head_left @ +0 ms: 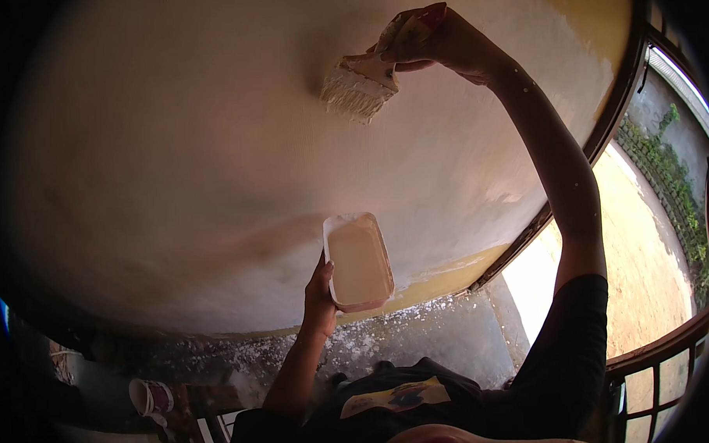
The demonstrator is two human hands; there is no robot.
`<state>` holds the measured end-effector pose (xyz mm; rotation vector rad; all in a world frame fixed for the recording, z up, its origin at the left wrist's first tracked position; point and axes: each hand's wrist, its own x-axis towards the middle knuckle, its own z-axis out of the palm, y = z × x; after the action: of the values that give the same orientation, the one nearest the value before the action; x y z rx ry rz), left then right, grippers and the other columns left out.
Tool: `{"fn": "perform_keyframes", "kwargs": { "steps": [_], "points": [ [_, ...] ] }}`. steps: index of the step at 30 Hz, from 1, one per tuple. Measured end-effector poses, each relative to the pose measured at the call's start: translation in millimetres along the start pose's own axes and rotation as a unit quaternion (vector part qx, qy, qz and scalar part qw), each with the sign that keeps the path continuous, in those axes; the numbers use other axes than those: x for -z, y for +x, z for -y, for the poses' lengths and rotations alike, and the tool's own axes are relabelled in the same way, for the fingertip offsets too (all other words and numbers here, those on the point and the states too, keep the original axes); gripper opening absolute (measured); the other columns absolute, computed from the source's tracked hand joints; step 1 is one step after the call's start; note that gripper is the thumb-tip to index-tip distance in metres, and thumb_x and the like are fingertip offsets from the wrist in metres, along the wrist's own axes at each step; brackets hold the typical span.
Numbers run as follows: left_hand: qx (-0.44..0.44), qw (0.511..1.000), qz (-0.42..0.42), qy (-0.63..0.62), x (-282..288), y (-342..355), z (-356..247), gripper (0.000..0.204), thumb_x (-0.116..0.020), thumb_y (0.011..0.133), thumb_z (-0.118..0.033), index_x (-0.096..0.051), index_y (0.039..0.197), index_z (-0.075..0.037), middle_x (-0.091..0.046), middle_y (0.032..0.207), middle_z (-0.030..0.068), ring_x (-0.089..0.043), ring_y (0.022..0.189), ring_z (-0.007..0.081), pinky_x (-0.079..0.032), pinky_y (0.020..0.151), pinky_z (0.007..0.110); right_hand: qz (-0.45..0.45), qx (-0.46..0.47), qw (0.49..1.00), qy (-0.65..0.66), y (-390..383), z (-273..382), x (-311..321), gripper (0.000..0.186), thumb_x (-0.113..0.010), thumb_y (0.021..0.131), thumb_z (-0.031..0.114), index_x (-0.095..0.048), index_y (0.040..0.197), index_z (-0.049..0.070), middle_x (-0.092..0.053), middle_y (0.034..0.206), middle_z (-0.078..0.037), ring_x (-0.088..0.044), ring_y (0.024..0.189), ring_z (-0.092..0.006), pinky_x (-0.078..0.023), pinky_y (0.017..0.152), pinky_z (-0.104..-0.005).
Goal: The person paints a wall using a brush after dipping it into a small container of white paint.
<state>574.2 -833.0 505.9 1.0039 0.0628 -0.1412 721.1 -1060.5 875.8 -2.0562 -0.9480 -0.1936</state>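
Observation:
My right hand is raised high against the wall, its fingers closed round the handle of a wide paintbrush. Pale paint coats the brush's bristles, which point down and to the left; I cannot tell whether they touch the wall. Lower down, my left hand grips the left side of a rectangular plastic tub. Inside the tub is cream-coloured paint. The wall in front of me bears a whitish coat, with yellow showing at its upper right and along its bottom edge.
Paint splatters dot the grey floor. At the lower left stands a paint bucket beside dark furniture. On the right, a brown door frame opens onto sunlit ground and a planted wall. A gridded door or window panel is at the lower right.

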Motion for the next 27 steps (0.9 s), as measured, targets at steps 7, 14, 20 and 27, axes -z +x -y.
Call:
{"fn": "perform_keyframes", "kwargs": {
  "steps": [7,14,20,27],
  "points": [
    [0.027,1.0,0.008,0.004,10.2,1.6,-5.7,0.058,-0.044,0.108,-0.032,-0.033,0.161,-0.011,-0.049,0.152,0.0092,-0.056,0.132,0.0196,-0.057,0.095,0.034,0.028,0.045,0.998,-0.032,26.5,51.8,34.2,0.017,-0.081,0.087,0.009,-0.076,0.103,0.007,-0.076,0.1,-0.005,-0.072,0.096,-0.0165,-0.061,0.086,-0.0335],
    [0.027,0.999,0.035,-0.003,17.0,1.9,-6.2,0.059,-0.042,0.108,-0.03,-0.031,0.163,-0.013,-0.045,0.156,0.0099,-0.051,0.137,0.0218,-0.055,0.098,0.036,0.034,0.08,0.992,-0.088,45.3,94.7,53.3,0.017,-0.083,0.084,0.006,-0.076,0.099,0.003,-0.076,0.096,-0.006,-0.071,0.09,-0.0157,-0.06,0.086,-0.0321],
    [0.039,0.998,0.047,-0.004,16.6,0.4,-5.1,0.059,-0.043,0.107,-0.031,-0.031,0.163,-0.015,-0.043,0.158,0.0095,-0.048,0.14,0.0224,-0.052,0.104,0.038,-0.008,0.105,0.981,-0.16,46.6,135.6,61.1,0.015,-0.082,0.084,0.007,-0.076,0.097,0.003,-0.075,0.09,-0.004,-0.069,0.086,-0.013,-0.057,0.084,-0.0295],
    [0.021,0.999,0.047,-0.006,17.6,-3.4,-5.5,0.059,-0.043,0.107,-0.031,-0.031,0.163,-0.015,-0.043,0.158,0.0094,-0.048,0.14,0.0224,-0.052,0.104,0.038,-0.089,0.2,0.928,-0.302,37.4,181.1,59.9,0.01,-0.079,0.087,0.007,-0.075,0.095,0.002,-0.074,0.087,-0.004,-0.067,0.081,-0.0121,-0.054,0.079,-0.0298]
  ]
}}
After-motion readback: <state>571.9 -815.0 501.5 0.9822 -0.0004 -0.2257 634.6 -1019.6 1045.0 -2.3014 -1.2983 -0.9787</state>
